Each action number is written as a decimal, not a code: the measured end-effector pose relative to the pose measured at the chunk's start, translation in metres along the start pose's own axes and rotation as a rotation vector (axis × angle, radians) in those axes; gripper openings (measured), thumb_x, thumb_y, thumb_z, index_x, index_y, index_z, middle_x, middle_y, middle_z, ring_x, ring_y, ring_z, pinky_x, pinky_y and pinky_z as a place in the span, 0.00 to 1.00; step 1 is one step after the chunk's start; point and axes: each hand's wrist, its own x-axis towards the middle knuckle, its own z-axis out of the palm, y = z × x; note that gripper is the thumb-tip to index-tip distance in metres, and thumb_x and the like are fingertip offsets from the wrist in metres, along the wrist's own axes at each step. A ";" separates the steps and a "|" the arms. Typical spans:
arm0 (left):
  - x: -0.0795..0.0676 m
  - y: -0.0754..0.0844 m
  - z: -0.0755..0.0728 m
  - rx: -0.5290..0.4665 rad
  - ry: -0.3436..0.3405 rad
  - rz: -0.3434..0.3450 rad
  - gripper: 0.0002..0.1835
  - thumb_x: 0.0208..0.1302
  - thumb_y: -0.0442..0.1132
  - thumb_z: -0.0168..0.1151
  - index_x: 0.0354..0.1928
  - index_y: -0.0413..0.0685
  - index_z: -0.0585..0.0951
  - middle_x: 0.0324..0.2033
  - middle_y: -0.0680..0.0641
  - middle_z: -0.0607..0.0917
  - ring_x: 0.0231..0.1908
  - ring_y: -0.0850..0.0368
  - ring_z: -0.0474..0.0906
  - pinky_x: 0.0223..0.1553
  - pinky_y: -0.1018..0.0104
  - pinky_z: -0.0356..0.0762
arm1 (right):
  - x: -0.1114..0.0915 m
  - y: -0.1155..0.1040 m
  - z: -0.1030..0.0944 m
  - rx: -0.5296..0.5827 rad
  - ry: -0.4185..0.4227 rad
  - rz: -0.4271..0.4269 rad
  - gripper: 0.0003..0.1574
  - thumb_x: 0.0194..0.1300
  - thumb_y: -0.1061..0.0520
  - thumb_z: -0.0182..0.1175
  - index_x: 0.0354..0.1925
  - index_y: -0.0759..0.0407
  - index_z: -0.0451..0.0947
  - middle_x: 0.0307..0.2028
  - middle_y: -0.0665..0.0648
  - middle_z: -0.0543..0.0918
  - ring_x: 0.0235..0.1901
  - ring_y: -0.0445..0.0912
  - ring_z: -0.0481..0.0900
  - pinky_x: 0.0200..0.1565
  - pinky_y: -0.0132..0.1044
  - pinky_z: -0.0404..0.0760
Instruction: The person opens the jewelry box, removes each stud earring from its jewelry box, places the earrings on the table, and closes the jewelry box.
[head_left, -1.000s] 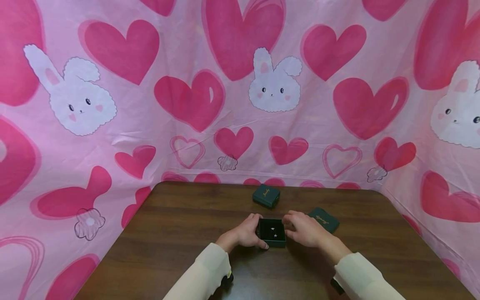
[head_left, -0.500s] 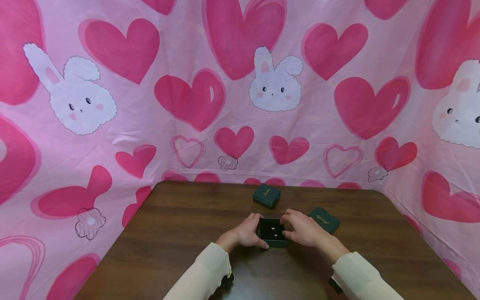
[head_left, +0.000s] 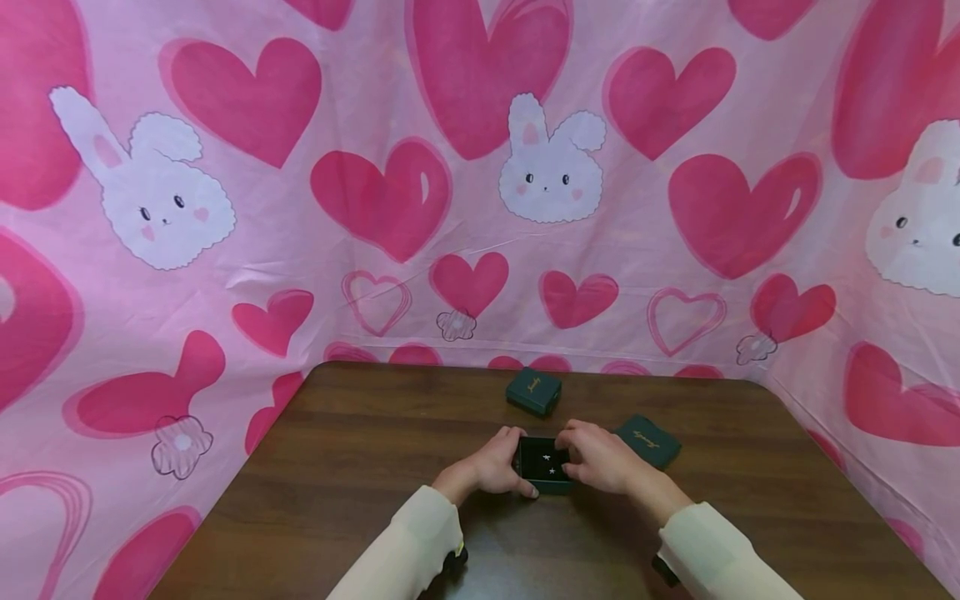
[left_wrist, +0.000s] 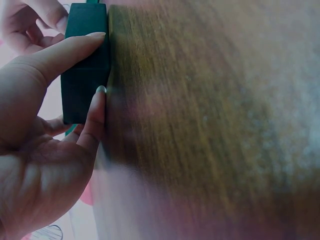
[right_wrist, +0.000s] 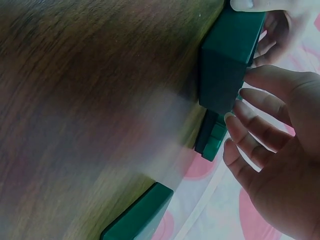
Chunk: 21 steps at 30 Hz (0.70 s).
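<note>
A small dark green jewelry box (head_left: pixel 553 487) sits uncovered on the table, with a black insert inside. Two tiny silvery star-shaped pieces (head_left: pixel 546 457) show on the insert. My left hand (head_left: pixel 495 464) grips the box from its left side. In the left wrist view, its thumb lies along one wall of the box (left_wrist: pixel 86 75) and other fingers wrap the adjoining wall. My right hand (head_left: pixel 596 454) is over the box's right rim, fingers loosely bent. In the right wrist view, its thumb and fingertips are at the rim; whether they pinch anything is hidden.
A closed dark green box (head_left: pixel 533 392) with gold lettering stands behind the uncovered box. A flat green piece with gold lettering (head_left: pixel 648 442), perhaps a lid, lies right of it. The brown wooden table (head_left: pixel 375 417) is backed by a pink heart-and-rabbit cloth (head_left: pixel 480 233).
My right hand has shifted slightly left, so its fingers reach farther over the box's right edge. My left hand and the box stay in place.
</note>
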 end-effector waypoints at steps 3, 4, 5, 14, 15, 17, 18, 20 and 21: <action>-0.001 0.001 -0.001 -0.002 -0.002 -0.002 0.42 0.51 0.42 0.82 0.65 0.44 0.68 0.51 0.49 0.71 0.50 0.53 0.71 0.61 0.53 0.74 | 0.001 -0.001 0.001 -0.022 0.012 -0.012 0.17 0.61 0.57 0.74 0.49 0.57 0.84 0.41 0.50 0.79 0.38 0.46 0.75 0.46 0.50 0.81; -0.001 0.002 -0.001 -0.003 -0.002 -0.002 0.42 0.52 0.42 0.82 0.65 0.44 0.68 0.51 0.49 0.71 0.50 0.53 0.71 0.61 0.53 0.74 | 0.001 -0.001 0.001 -0.031 0.017 -0.019 0.17 0.61 0.57 0.73 0.49 0.57 0.84 0.41 0.50 0.79 0.38 0.46 0.74 0.45 0.50 0.81; -0.002 0.002 -0.001 -0.004 -0.004 -0.004 0.42 0.52 0.42 0.82 0.66 0.44 0.68 0.51 0.49 0.71 0.50 0.53 0.71 0.62 0.53 0.74 | 0.001 -0.001 0.002 -0.041 0.021 -0.026 0.17 0.61 0.57 0.73 0.49 0.58 0.84 0.41 0.50 0.79 0.38 0.46 0.74 0.44 0.50 0.81; 0.002 -0.003 0.002 0.000 -0.009 0.014 0.42 0.53 0.46 0.81 0.65 0.44 0.67 0.51 0.48 0.71 0.50 0.52 0.72 0.61 0.52 0.75 | 0.005 -0.001 0.006 -0.072 0.033 -0.034 0.16 0.62 0.56 0.73 0.47 0.58 0.85 0.39 0.50 0.82 0.39 0.46 0.76 0.48 0.54 0.82; 0.003 -0.004 0.002 -0.002 -0.010 0.017 0.42 0.53 0.46 0.81 0.65 0.43 0.68 0.51 0.48 0.71 0.50 0.52 0.72 0.61 0.52 0.74 | 0.006 -0.001 0.006 -0.069 0.033 -0.031 0.15 0.62 0.56 0.73 0.47 0.57 0.85 0.39 0.50 0.82 0.39 0.46 0.76 0.48 0.54 0.82; 0.002 -0.004 0.001 0.000 -0.011 0.024 0.41 0.54 0.46 0.81 0.64 0.43 0.68 0.51 0.47 0.71 0.50 0.52 0.72 0.61 0.52 0.74 | 0.007 0.000 0.007 -0.066 0.031 -0.027 0.14 0.62 0.56 0.73 0.46 0.57 0.85 0.38 0.50 0.82 0.39 0.46 0.76 0.48 0.54 0.82; 0.002 -0.004 0.001 -0.004 -0.013 0.025 0.41 0.54 0.46 0.81 0.64 0.43 0.68 0.51 0.47 0.71 0.50 0.52 0.71 0.61 0.52 0.74 | 0.008 -0.001 0.007 -0.067 0.031 -0.028 0.14 0.63 0.56 0.73 0.46 0.57 0.85 0.38 0.50 0.81 0.39 0.46 0.76 0.48 0.54 0.82; 0.000 -0.001 -0.001 -0.014 -0.017 0.028 0.41 0.53 0.45 0.81 0.64 0.43 0.68 0.50 0.48 0.71 0.50 0.52 0.72 0.61 0.52 0.74 | 0.009 -0.001 0.008 -0.060 0.028 -0.027 0.13 0.63 0.56 0.72 0.46 0.57 0.85 0.38 0.49 0.82 0.39 0.46 0.76 0.49 0.54 0.82; 0.000 -0.001 -0.001 -0.015 -0.017 0.027 0.41 0.54 0.46 0.81 0.64 0.43 0.68 0.50 0.48 0.71 0.50 0.52 0.71 0.61 0.52 0.74 | 0.010 0.000 0.009 -0.054 0.026 -0.029 0.13 0.63 0.56 0.72 0.46 0.57 0.85 0.38 0.49 0.82 0.39 0.46 0.76 0.49 0.54 0.82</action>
